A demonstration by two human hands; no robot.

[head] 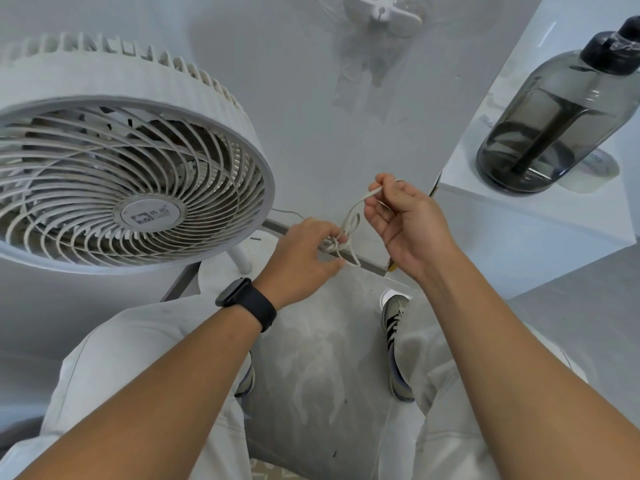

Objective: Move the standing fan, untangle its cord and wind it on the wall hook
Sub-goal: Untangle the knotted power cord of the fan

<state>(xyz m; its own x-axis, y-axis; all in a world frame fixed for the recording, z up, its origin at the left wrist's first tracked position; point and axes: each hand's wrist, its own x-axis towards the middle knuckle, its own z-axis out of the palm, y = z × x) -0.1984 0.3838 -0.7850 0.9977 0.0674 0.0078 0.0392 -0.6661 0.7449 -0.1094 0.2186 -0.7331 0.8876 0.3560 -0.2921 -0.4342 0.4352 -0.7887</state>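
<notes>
Fan (114,174) left, placed. White cord (348,230) knotted: left hand (304,258) pinches tangle, right hand (401,216) pinches 1 strand. Far wall hook (382,13) bare; winding pending.

Single head-worn view, aimed forward and steeply down, wide-angle. Both hands are seen close below the lens; wall ahead of them, floor (322,358) beneath. No second view is given.
</notes>
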